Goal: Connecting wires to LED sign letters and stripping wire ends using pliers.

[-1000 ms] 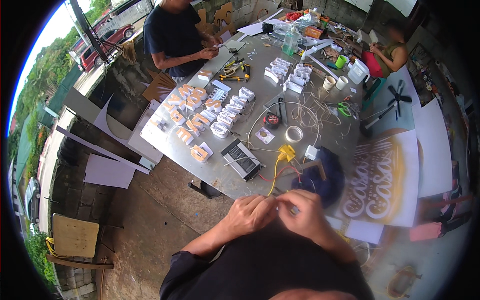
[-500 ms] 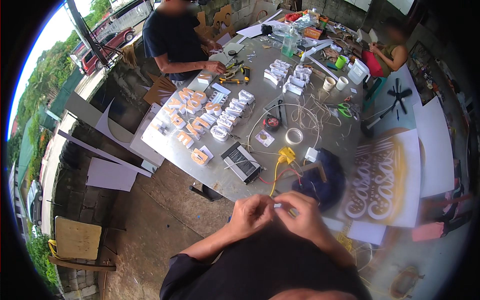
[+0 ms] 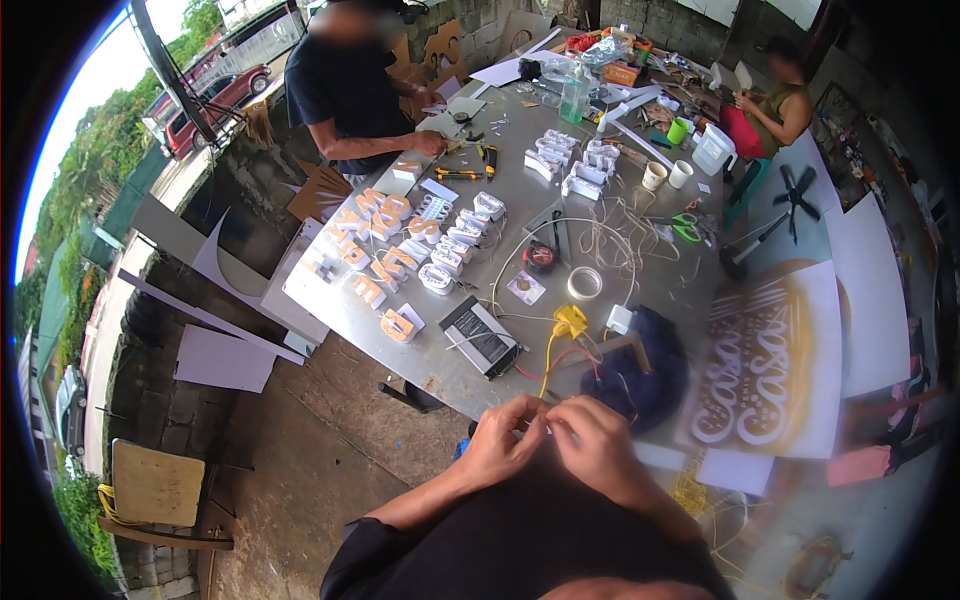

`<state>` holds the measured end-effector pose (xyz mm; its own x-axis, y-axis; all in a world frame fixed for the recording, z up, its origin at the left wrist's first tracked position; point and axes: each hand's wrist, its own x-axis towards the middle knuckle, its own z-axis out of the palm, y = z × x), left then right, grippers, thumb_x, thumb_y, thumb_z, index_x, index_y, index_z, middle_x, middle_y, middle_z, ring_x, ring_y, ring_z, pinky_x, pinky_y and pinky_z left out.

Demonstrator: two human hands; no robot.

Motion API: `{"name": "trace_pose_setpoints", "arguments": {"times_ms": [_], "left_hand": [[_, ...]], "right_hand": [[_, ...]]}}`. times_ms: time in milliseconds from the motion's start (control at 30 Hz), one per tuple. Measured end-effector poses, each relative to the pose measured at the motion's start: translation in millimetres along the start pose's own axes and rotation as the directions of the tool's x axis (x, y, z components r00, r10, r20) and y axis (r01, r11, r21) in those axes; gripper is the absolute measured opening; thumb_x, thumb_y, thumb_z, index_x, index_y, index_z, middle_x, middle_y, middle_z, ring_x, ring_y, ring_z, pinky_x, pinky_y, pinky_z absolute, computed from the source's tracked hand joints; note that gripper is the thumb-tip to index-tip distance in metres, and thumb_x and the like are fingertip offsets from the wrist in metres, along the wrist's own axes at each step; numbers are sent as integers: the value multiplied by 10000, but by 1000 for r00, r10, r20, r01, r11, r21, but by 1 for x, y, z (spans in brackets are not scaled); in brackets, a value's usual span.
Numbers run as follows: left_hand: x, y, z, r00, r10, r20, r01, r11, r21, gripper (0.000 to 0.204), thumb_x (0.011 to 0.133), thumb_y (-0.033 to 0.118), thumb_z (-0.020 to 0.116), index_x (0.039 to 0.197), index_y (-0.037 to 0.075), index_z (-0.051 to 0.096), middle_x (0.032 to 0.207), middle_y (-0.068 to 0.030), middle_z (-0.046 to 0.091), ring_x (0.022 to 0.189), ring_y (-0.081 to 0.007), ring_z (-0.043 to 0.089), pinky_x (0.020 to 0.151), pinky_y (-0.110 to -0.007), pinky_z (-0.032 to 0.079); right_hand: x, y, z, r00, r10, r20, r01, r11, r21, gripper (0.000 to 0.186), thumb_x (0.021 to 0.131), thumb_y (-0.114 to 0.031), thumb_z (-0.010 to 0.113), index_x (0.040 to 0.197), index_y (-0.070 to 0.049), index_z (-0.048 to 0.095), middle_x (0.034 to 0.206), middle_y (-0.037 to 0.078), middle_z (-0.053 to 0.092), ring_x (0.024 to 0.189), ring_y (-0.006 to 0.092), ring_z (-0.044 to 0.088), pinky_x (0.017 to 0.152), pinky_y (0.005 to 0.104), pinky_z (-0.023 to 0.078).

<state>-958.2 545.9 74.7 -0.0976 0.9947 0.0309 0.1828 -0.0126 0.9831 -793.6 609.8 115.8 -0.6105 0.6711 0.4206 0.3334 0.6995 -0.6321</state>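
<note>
My left hand (image 3: 503,440) and my right hand (image 3: 594,442) meet in front of my body, just off the near edge of the metal table. Both are closed, their thumbs and fingertips pinched together. Between them shows a tiny pale bit, mostly hidden by the fingers, too small to name. Just beyond the hands lie a yellow clip-like piece (image 3: 570,321) with a yellow wire, a white plug-like block (image 3: 619,319) and a dark blue cloth-like bundle (image 3: 655,370). A metal-cased power supply (image 3: 481,337) sits near the table edge.
White-sided channel letters (image 3: 437,278), a tape roll (image 3: 585,283), a tape measure (image 3: 539,257) and loose wires cover the metal table (image 3: 440,372). One person (image 3: 350,100) works at the far left, another (image 3: 785,105) sits far right. A printed sign panel (image 3: 770,370) leans at right.
My hands stay together, with the fingers shifting slightly around the tiny pale bit, which is now more hidden. The view has tilted a little. The left person's hand has moved slightly near the pliers.
</note>
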Motion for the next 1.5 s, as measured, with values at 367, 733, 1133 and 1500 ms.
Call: {"name": "trace_pose_setpoints", "arguments": {"times_ms": [367,733,1133,1500], "left_hand": [[-13,-20,7,976,-120,181,165,952,-257,176,1046,142,555,1030,-16,629,813,-4,627,745,-40,550,638,-232,470],[-10,-20,2,972,235,8,-234,963,131,162,901,85,717,1017,6,638,855,-86,682,710,-204,663,639,-337,526],[-7,-13,0,908,416,57,-409,848,336,186,780,30,751,905,32,613,759,-129,622,651,-335,627,568,-409,507],[1,-9,-9,736,635,235,-656,582,481,238,761,50,768,943,29,617,803,-79,632,654,-246,630,546,-354,508]], "right_hand": [[-9,6,-3,986,39,164,-50,996,68,176,776,8,704,872,-40,564,825,123,611,759,339,642,661,426,519],[-14,-5,-1,998,12,59,-7,997,-72,136,812,-15,712,897,-21,605,837,115,625,770,311,657,673,400,542],[-16,2,-8,986,76,146,-74,997,-17,68,868,-49,687,915,-5,667,851,155,674,773,358,674,678,423,543],[-18,9,-3,975,155,157,-165,985,55,66,818,-61,692,857,-13,670,766,164,653,706,376,664,612,434,525]]}}
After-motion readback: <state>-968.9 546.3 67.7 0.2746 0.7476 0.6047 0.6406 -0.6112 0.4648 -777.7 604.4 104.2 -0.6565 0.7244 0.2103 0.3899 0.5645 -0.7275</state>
